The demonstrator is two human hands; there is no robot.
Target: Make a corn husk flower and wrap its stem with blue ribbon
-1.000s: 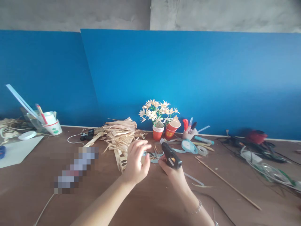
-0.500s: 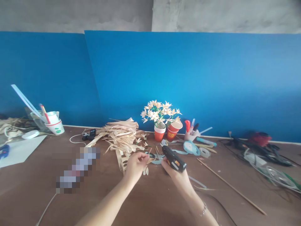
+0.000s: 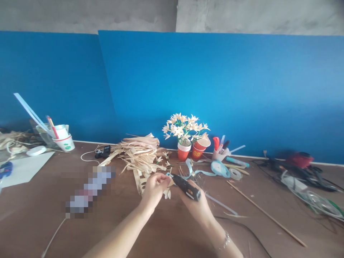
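My right hand (image 3: 197, 208) grips a black glue gun (image 3: 186, 187) whose nozzle points left toward my other hand. My left hand (image 3: 153, 188) is closed in a pinch on a small pale straw flower (image 3: 167, 192), held just above the brown table (image 3: 40, 215). The gun's tip sits right at the flower. A pile of straw leaves (image 3: 141, 154) lies just beyond my left hand.
Two red paper cups with straw flowers (image 3: 185, 130) stand at the blue back wall. Light blue ribbon and tape rolls (image 3: 220, 169), a long thin stick (image 3: 266, 214), a white pen cup (image 3: 219, 152), tangled cables (image 3: 301, 172) at right, and a white cup (image 3: 63, 142) and paper at left.
My left hand went from spread fingers to a pinch on the flower. The glue gun tipped over and swung left until its nozzle met the flower.
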